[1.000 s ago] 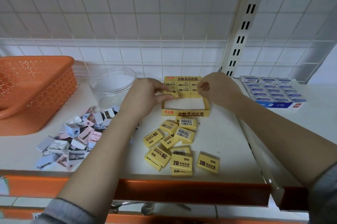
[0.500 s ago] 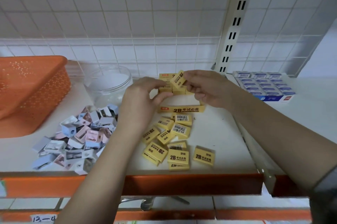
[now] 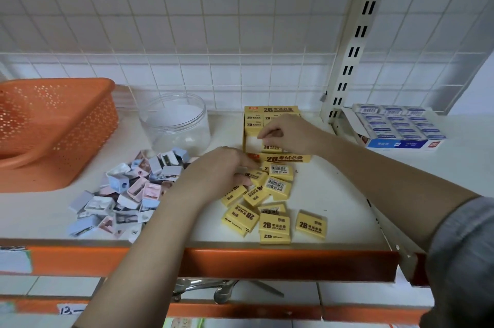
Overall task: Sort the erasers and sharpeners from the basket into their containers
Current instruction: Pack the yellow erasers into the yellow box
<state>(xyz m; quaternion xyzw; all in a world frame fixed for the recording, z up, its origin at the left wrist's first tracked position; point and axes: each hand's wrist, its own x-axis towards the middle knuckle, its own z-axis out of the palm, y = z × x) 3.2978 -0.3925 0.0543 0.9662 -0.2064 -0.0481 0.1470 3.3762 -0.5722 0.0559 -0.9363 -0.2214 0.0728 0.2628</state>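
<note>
A yellow eraser (image 3: 270, 147) is being pinched by the curled fingers of the right hand (image 3: 287, 135) inside the yellow box (image 3: 278, 158). Another eraser (image 3: 257, 176) from the loose pile is being touched by the curled fingers of the left hand (image 3: 219, 172); whether it is gripped cannot be told. The sharpeners (image 3: 128, 191) are lying beside the clear jar (image 3: 175, 124) and the orange basket (image 3: 53, 130).

Left hand (image 3: 219, 171) dropped from yellow box (image 3: 275, 135) onto loose erasers (image 3: 267, 194); right hand (image 3: 288, 135) lowered eraser into box.
</note>
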